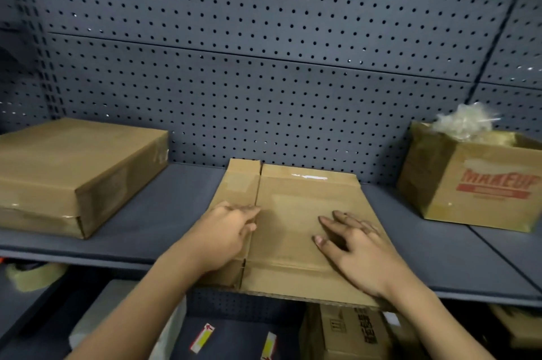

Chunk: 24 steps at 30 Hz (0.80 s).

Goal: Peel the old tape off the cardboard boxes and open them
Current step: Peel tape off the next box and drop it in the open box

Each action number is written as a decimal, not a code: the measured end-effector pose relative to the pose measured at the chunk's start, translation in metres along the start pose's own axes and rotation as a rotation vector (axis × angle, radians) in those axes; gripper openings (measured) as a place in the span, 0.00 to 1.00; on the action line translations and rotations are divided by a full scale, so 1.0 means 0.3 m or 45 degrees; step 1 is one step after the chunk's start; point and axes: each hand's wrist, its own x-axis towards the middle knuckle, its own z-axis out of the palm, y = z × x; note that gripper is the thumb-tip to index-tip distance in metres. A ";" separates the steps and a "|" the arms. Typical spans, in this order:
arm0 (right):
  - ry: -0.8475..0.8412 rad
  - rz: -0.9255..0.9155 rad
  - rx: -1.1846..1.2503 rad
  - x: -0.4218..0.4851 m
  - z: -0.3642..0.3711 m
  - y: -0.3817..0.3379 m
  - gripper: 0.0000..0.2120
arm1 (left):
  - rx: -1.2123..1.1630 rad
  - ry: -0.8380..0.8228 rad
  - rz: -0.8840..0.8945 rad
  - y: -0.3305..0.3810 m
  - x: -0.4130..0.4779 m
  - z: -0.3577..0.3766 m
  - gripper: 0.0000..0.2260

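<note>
Lying flat on the middle of the grey shelf (176,222) is a brown cardboard box (293,227), its near edge sticking out past the shelf's front lip. A slit runs from front to back and divides a narrow flap (240,183) on the left from the wide panel on the right. A short shiny strip of clear tape (308,177) shows at the far edge of the wide panel.

The left hand (223,233) rests on the narrow flap with its fingers curled, their tips at the slit; the blur there makes it impossible to tell whether they pinch anything. The right hand (357,251) lies palm down on the wide panel, its fingers straight, spread apart and pressing on the cardboard.

Well apart to the left on the same shelf sits a closed, flat box (73,166) wrapped in glossy tape. At the right end stands an open box (469,186) with red lettering on its side, and a wad of crumpled clear tape (466,122) pokes above its rim. A dark pegboard wall (264,81) backs the shelf.

Below the shelf, a roll of tape (32,276) lies at the left, a pale package (117,310) sits near the left forearm, and a printed carton (352,330) stands under the flat box's near edge.
</note>
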 end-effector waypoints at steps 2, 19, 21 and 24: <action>-0.003 0.001 -0.005 -0.002 0.000 -0.001 0.30 | 0.026 0.029 0.020 -0.016 0.003 0.011 0.21; 0.337 0.426 0.151 0.015 -0.077 0.070 0.24 | -0.204 -0.038 -0.261 0.022 0.022 -0.058 0.26; 0.185 0.620 0.092 0.025 -0.100 0.088 0.30 | -0.156 -0.026 -0.430 -0.006 0.042 -0.061 0.34; 0.185 0.589 0.280 0.045 -0.101 0.090 0.26 | -0.219 -0.038 -0.536 -0.043 0.064 -0.057 0.42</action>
